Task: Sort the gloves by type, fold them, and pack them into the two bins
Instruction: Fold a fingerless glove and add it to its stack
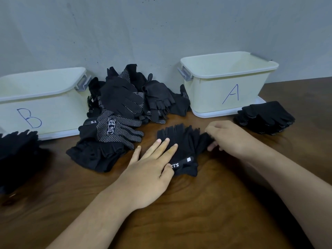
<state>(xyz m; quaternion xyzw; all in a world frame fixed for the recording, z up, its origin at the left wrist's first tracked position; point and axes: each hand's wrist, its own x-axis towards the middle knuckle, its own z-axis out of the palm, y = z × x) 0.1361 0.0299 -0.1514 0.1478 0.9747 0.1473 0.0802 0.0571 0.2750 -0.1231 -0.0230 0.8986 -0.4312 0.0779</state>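
Black fingerless glove (185,141) mid-counter (197,203), near side of unsorted pile (125,101); left hand (152,169) flat, fingers (172,150) straight, pinning it steady; right hand (228,139) pinches its right edge, probably to fold; bin A (224,90) far right, bin B (36,97) far left

A blue handwritten "B" is showing on the left bin (59,114), "A" on the right bin (208,99); a glove strap (90,122) is reading "5.1".
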